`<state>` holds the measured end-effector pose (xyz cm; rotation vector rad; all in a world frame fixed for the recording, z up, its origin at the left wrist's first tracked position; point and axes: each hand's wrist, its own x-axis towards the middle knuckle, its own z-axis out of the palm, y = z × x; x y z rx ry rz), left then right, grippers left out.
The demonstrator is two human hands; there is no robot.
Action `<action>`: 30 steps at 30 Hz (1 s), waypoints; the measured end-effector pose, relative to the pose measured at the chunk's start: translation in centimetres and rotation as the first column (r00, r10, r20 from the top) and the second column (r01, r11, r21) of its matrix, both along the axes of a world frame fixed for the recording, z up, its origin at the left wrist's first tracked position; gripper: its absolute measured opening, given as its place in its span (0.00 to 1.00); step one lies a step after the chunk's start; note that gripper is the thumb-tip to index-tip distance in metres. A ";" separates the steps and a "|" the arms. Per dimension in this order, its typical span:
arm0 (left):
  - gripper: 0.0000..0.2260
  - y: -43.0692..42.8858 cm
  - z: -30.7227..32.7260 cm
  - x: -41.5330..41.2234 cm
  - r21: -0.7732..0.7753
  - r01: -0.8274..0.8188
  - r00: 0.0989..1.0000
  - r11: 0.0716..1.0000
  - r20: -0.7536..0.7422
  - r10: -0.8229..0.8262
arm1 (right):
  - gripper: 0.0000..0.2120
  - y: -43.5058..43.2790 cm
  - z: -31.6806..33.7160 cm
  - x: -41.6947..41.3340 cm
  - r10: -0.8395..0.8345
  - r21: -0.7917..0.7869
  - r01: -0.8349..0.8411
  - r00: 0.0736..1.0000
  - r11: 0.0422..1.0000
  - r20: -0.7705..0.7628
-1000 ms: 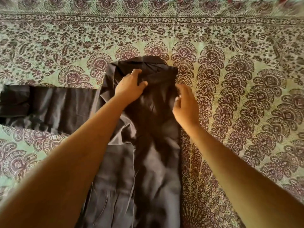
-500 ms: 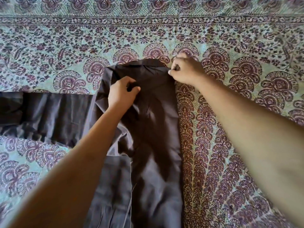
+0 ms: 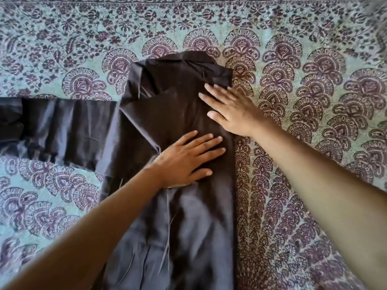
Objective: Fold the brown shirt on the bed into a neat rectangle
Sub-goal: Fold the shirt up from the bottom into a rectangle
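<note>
The shirt (image 3: 188,227) lies on the bed, on a printed cover (image 3: 314,101). Its collar (image 3: 188,59) is toward the far side of the bed and its lower part runs toward the person. Its right side is folded in and makes 1 long straight edge. 1 sleeve (image 3: 62,126) lies stretched out flat to the left.

The left hand (image 3: 184,158) lies flat on the middle of the shirt. Its fingers are straight, a little spread, and point to the right. It presses on the cloth and grips nothing.

The right hand (image 3: 232,110) is also flat, with straight fingers, and holds nothing. It rests nearer the collar, at the folded right edge, with its fingers on the shirt and its wrist over the cover.

The 2 hands are near each other but apart.
</note>
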<state>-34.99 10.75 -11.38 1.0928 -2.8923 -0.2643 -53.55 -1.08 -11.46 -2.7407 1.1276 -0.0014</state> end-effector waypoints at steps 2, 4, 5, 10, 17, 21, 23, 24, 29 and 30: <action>0.26 -0.5 -0.3 0.7 -0.012 0.012 0.995 1.000 0.096 -0.011 | 0.28 0.2 -0.5 0.0 -0.053 0.011 0.054 0.997 0.998 -0.050; 0.26 -1.6 -0.1 1.3 -0.047 -0.016 0.991 0.999 0.135 0.023 | 0.25 0.3 -0.3 0.4 -0.079 0.024 0.081 0.995 0.996 -0.060; 0.25 -2.3 0.3 1.7 -0.062 -0.062 0.989 0.996 0.129 0.069 | 0.25 0.3 -0.2 0.4 -0.100 0.034 0.102 0.994 0.994 -0.048; 0.23 -3.3 2.4 3.1 -0.046 -0.364 0.931 0.930 -0.031 0.363 | 0.27 2.4 0.4 1.1 -0.238 -0.026 0.242 0.965 0.970 0.111; 0.28 3.9 0.7 -0.5 0.049 0.059 0.993 0.997 0.099 -0.064 | 0.31 3.3 -1.0 0.8 -0.144 0.025 0.145 0.989 0.989 -0.033; 0.29 16.0 0.7 -0.6 0.169 0.323 0.941 0.931 0.051 -0.336 | 0.27 3.7 -0.4 1.2 -0.160 0.043 0.165 0.982 0.985 -0.101; 0.28 20.0 1.0 -0.3 0.209 0.429 0.895 0.879 0.033 -0.445 | 0.27 3.8 0.0 1.5 -0.182 0.061 0.191 0.974 0.980 -0.133; 0.27 20.4 1.1 -0.2 0.217 0.452 0.883 0.865 0.029 -0.468 | 0.27 3.9 0.3 1.7 -0.197 0.065 0.209 0.969 0.976 -0.149; 0.26 15.8 1.6 -0.2 0.128 0.174 0.976 0.976 0.110 -0.188 | 0.26 6.4 2.5 3.0 -0.259 0.112 0.272 0.958 0.956 -0.120; 0.26 15.1 1.6 0.0 0.122 0.135 0.979 0.983 0.135 -0.151 | 0.26 7.7 2.8 3.2 -0.190 0.115 0.194 0.981 0.974 -0.046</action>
